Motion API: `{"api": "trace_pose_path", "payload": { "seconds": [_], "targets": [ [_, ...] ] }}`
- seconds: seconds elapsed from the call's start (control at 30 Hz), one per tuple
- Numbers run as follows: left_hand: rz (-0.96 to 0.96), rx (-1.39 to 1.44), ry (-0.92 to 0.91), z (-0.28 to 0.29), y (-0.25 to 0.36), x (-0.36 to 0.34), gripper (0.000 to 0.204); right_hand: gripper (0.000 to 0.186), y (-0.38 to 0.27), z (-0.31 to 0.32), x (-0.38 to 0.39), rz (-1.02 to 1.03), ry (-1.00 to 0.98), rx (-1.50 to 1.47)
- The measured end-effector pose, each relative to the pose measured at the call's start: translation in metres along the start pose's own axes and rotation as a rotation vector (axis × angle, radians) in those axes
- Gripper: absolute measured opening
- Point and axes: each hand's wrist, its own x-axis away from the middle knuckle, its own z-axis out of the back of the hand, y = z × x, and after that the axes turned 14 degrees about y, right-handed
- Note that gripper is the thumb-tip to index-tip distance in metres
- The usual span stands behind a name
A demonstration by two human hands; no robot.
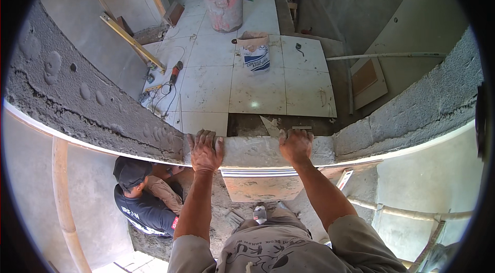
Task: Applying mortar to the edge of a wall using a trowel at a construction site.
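Observation:
My left hand (205,151) presses palm-down on the grey concrete sill (251,151) of a wall opening, its fingers lying forward over the ledge and its thumb apart. Farther right on the same sill rests my right hand (297,146), thumb out, with its other fingers bent over toward the far edge; their tips are hard to see. Neither hand holds a thing. Just beyond the sill, between the hands, lies a pale triangular tile offcut (270,125). Below the sill, on my side, is a stack of tiles (263,185) with a brownish top face.
Beyond the sill, white floor tiles (209,81) carry a mortar-smeared bucket (224,7), an opened powder bag (255,53), a red angle grinder (176,73) with its cord, and a yellow level (133,42). A person in a dark cap (133,174) crouches at my left. Bamboo poles (412,214) stand right.

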Motion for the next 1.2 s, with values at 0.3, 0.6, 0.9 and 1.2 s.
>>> {"api": "trace_pose_path", "payload": {
  "seconds": [0.3, 0.6, 0.9, 1.2],
  "targets": [
    [0.012, -0.017, -0.001, 0.004, 0.001, 0.0, 0.044, 0.048, -0.003, 0.007, -0.002, -0.009, -0.036, 0.0],
    [-0.002, -0.002, 0.036, 0.002, 0.001, 0.0, 0.041, 0.045, -0.003, 0.006, 0.001, -0.003, 0.03, -0.012],
    [0.014, -0.019, 0.001, 0.006, 0.003, -0.001, 0.042, 0.051, -0.004, 0.013, -0.003, -0.003, -0.078, -0.001],
    [0.007, -0.045, -0.019, 0.008, 0.004, -0.004, 0.043, 0.049, -0.003, 0.008, -0.003, 0.014, -0.041, 0.012]
  ]
}}
